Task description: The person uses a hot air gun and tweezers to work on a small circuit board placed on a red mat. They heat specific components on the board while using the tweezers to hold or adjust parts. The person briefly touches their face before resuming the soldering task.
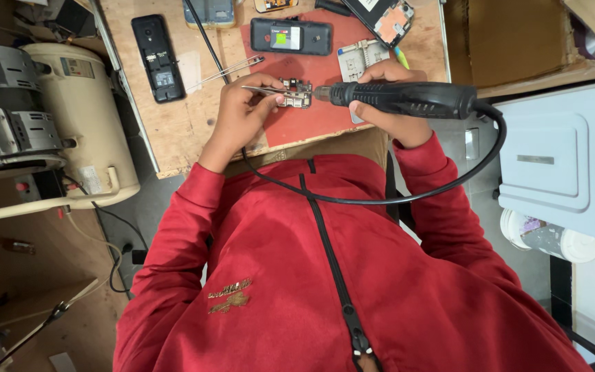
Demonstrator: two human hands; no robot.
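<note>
The left hand (242, 114) is pinching tweezers (263, 90), tips resting on a small circuit board (296, 94) lying on the red mat (311, 117). The right hand (387, 103) is wrapping tightly round a black hot-air tool (401, 98), its long axis lying level, nozzle pointing left and probably touching the board's edge. The board is sitting between both hands, nearer the left.

A wooden bench (173, 131) stood under even light, its top scuffed and pale. Beside it sat a cream cylindrical machine (84, 117) with grey finned parts. A white cabinet (552, 165) stood on the other side, cardboard (511, 41) behind it, grey floor (470, 172) between.
</note>
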